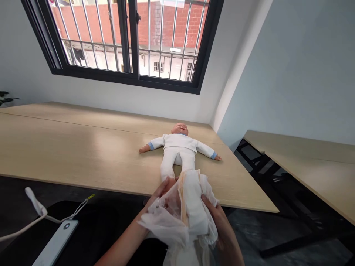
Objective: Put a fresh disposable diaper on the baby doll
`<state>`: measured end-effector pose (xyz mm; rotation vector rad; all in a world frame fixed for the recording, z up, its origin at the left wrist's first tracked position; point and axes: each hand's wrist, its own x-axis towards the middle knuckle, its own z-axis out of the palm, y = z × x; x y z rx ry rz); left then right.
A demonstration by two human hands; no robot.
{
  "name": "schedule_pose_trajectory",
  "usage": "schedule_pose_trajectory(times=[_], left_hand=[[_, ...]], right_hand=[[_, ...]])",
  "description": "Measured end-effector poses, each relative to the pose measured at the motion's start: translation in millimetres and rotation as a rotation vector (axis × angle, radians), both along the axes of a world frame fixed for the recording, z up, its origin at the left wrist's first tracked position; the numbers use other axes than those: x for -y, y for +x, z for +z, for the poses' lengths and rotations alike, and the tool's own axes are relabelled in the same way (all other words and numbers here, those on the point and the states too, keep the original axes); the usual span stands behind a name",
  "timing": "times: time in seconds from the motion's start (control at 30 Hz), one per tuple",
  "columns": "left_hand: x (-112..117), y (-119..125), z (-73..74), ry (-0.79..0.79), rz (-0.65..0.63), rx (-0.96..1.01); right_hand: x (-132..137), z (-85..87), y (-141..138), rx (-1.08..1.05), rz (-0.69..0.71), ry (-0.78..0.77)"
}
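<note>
The left hand [163, 190] and right hand [220, 225], half closed, grip what looks like a crumpled diaper [191, 207].

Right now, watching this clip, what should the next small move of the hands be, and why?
Probably the left hand and right hand should pull the disposable diaper a little flatter. It looks crumpled and bunched between them, with loose folds hanging, and it sits right at the legs of the baby doll lying face up on the wooden table.

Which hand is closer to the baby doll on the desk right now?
Left. The left hand grips the diaper just below the baby doll's legs; the right hand is lower, farther from the doll.
</note>
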<state>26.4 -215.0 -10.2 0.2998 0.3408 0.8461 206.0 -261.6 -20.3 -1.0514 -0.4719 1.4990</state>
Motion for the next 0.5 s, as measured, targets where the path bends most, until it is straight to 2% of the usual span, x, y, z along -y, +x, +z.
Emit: schedule_pose_trajectory(times=[0.1,0.2,0.37,0.43,0.5], left_hand=[[-11.1,1.5,3.4,-0.011,-0.049,0.071],[-24.0,-1.2,11.4,-0.007,-0.108,0.114],[-44.1,-4.3,33.6,0.080,-0.172,-0.017],[-52.7,-2.1,45.9,0.139,-0.204,-0.038],[-62.2,1.9,62.2,0.200,-0.240,-0.038]], right_hand=[[2.6,5.3,7.9,0.047,-0.022,-0.020],[4.1,11.8,29.6,0.186,-0.083,-0.064],[-7.7,17.0,78.1,0.398,-0.097,-0.044],[-19.9,17.0,87.6,0.425,-0.050,-0.049],[-34.3,17.7,85.6,0.400,0.087,-0.039]])
